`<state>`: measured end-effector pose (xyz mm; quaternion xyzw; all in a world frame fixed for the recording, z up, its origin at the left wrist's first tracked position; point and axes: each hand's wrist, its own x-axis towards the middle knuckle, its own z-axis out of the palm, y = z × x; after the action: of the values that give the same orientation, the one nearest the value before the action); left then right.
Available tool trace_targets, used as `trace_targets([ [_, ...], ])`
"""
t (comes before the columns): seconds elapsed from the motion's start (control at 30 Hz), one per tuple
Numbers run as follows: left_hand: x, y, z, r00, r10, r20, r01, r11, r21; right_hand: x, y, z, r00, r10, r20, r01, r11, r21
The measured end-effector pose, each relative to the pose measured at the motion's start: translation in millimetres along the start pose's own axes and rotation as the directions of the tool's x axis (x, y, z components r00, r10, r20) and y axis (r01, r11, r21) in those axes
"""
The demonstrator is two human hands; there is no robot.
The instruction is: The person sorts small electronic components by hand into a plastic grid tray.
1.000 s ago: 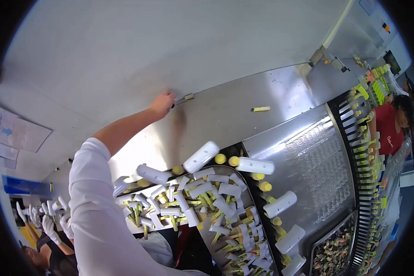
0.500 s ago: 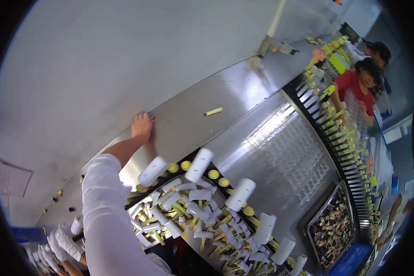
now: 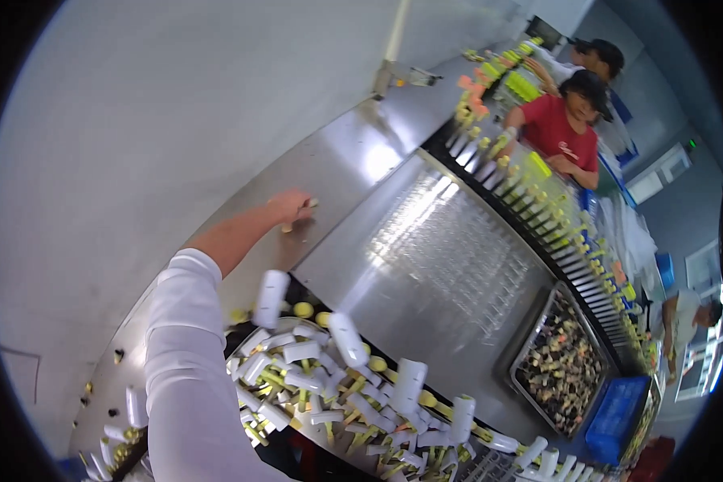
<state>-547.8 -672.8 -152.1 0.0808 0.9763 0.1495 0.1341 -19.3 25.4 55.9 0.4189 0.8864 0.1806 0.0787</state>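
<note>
My left hand [image 3: 293, 208], in a white sleeve, reaches out over the steel ledge [image 3: 329, 149]. Its fingers are closed on a small pale yellow stick-like piece [image 3: 287, 228], whose ends show beside the fingers; its exact kind is unclear. Closer to me lies a tray-like holder heaped with white tubes and yellow stems [image 3: 305, 377]. Larger white cylinders [image 3: 409, 386] and yellow round ends stand along the dark rail at the heap's edge. My right hand is out of the picture.
A curved dark rack [image 3: 530, 225] carries rows of white and yellow pieces. A steel tray of small mixed parts [image 3: 561, 361] stands beside a blue bin [image 3: 617, 410]. Across the line, a person in a red shirt [image 3: 566, 145] works near others. A pale wall [image 3: 177, 96] borders the ledge.
My left hand has moved along the ledge, away from the wall, and has taken hold of the yellow piece that lay there. The whole view has shifted.
</note>
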Motion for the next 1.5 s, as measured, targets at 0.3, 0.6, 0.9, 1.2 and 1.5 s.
trace_targets([
  [0.3,10.2,-26.1,-4.2,0.952,0.132,-0.278,-0.153,0.987,-0.057,37.9,80.9,122.9,0.943,-0.134,-0.305,0.213,0.946,0.243],
  [0.6,-46.7,354.4,-141.0,0.918,0.382,-0.109,-0.316,0.538,-0.782,23.8,72.7,79.2,0.884,-0.167,-0.438,0.352,0.852,0.386],
  [0.9,-74.0,594.2,-56.2,0.769,0.639,-0.016,-0.126,0.127,-0.984,29.3,72.2,92.8,0.858,-0.114,-0.501,0.393,0.774,0.497],
  [1.2,-117.9,734.0,1.5,0.628,0.762,0.157,0.030,0.178,-0.984,34.0,92.3,84.7,0.879,-0.127,-0.459,0.436,0.603,0.668],
  [1.5,-100.7,821.3,90.5,0.865,0.489,0.108,0.019,0.184,-0.983,41.7,102.3,95.1,0.881,-0.189,-0.434,0.469,0.474,0.745],
])
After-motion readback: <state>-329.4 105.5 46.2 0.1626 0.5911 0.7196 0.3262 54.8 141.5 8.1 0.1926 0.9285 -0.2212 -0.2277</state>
